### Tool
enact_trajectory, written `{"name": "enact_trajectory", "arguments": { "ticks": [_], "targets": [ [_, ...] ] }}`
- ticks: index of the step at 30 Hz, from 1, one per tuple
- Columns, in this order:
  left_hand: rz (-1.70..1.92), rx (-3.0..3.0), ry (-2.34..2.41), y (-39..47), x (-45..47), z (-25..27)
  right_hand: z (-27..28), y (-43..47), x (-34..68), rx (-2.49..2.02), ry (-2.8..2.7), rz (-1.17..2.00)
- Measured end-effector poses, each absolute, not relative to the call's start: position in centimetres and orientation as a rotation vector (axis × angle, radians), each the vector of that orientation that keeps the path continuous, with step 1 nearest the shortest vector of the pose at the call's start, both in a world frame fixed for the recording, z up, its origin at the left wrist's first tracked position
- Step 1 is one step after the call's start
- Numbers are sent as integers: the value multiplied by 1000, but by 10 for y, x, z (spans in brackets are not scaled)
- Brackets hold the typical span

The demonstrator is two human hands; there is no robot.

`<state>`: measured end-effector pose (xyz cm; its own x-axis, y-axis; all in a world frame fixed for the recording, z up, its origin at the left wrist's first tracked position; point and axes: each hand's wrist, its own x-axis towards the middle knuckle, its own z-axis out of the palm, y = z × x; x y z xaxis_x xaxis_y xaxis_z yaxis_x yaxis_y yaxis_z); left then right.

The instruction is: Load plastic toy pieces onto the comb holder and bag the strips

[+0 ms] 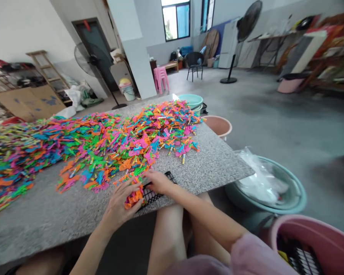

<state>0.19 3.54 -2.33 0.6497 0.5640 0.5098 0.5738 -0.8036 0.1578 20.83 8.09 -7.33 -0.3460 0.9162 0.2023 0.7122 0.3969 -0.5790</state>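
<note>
My left hand (120,203) curves its fingers around a cluster of small orange and pink plastic pieces (135,195) near the table's front edge. Beside it, a black grid tray (151,194) lies on the speckled grey table (212,160). Over the tray's far part is my right hand (160,182), its fingers bent and drawn together; what they grip, if anything, is too small to make out. Just beyond both hands rises a large pile of small plastic pieces (143,143) in orange, pink, green and blue, some with striped sticks.
The pile runs far along the table to the left. Right of the table stand a teal tub (299,198) holding clear plastic bags (258,183), a pink tub (318,225) with black grid trays inside, and a brown-pink basin (218,126). Floor fans (231,74) stand farther back.
</note>
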Motion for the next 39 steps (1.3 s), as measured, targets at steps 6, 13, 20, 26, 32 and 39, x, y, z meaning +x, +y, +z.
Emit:
{"name": "enact_trajectory", "arguments": {
  "ticks": [6, 13, 20, 26, 32, 39],
  "targets": [
    [-819, -2852, -1025, 36, 3, -29, -72, 89, 319, -2258, -1416, 358],
    [-752, -2931, -1102, 34, 1, -26, -88, 74, 321, -1970, -1394, 740],
    [-722, -2986, -1215, 27, 12, -17, -96, 16, 228, -1322, -1142, 1510],
    [-732, -3016, -1228, 27, 10, -20, -88, 12, 190, -1415, -1480, 1332],
    [-770, -3001, -1210, 29, 10, -25, -71, 27, 185, -1715, -2162, 765],
    [-716, -3000, -1213, 28, 11, -21, -52, 28, 173, -1782, -2339, 688]
  ]
}}
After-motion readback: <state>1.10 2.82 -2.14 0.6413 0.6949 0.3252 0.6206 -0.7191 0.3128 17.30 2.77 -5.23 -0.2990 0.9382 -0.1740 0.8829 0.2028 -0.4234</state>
